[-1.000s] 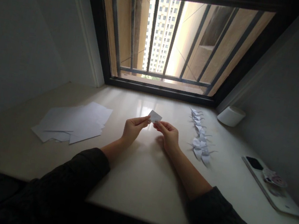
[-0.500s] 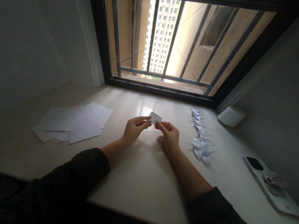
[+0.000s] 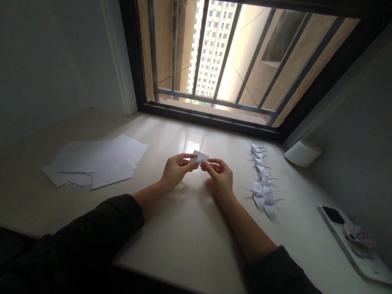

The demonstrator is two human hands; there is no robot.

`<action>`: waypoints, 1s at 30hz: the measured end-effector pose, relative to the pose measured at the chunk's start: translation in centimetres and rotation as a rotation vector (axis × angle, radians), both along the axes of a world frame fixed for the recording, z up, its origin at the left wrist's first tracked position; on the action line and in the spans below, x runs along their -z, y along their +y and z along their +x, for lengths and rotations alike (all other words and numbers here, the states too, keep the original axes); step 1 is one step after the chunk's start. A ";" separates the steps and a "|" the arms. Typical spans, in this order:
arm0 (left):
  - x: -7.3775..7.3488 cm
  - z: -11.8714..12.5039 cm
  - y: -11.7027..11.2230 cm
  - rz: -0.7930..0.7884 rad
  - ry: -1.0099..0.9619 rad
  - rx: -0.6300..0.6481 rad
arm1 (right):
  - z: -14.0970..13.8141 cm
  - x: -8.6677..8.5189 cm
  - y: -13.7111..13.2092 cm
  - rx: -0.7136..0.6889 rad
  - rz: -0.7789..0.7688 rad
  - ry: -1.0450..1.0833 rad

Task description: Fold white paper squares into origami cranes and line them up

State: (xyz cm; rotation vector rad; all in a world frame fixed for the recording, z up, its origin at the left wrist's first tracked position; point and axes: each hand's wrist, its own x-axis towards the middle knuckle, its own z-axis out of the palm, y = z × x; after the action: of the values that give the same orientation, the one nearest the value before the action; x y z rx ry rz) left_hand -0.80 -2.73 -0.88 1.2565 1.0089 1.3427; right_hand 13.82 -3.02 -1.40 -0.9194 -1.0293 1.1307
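The left hand (image 3: 174,169) and the right hand (image 3: 222,176) are near each other, and their fingers pinch one small, flat, white piece of paper (image 3: 200,156). The paper is between the fingertips, with its top edge poking up past them. The thumbs hide its lower part, so I cannot tell how it is folded there. Both arms wear dark sleeves (image 3: 107,225), and they reach over a smooth, shiny, cream-white surface (image 3: 184,235).

To the left of the hands is a messy, flat pile of white paper sheets (image 3: 103,159). To the right of the hands, a row of little white folded paper shapes (image 3: 263,170) with thin, pointy ends runs away from the person. Past that row, farther right, is a short, round, white thing (image 3: 303,154). Nearer the person, on the far right of the hands, lies a pale phone (image 3: 373,269) with a dark camera patch. Ahead of the hands is a big window with a black frame (image 3: 208,120) and dark bars (image 3: 227,52).
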 end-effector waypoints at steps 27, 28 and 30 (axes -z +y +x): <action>0.1 0.0 -0.4 0.051 0.067 0.005 | 0.0 1.0 0.6 0.128 0.089 -0.170; 0.2 0.0 -0.4 0.053 0.078 0.015 | 0.1 0.9 0.5 0.148 0.116 -0.231; 0.4 0.0 -0.3 0.036 0.074 0.050 | 0.1 0.7 0.2 0.177 0.169 -0.336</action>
State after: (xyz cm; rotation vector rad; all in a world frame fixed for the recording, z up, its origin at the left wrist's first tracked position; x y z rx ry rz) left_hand -0.82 -3.04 -1.26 1.3578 1.0018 1.2894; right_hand 13.91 -2.85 -2.09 -1.0630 -1.2672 0.7434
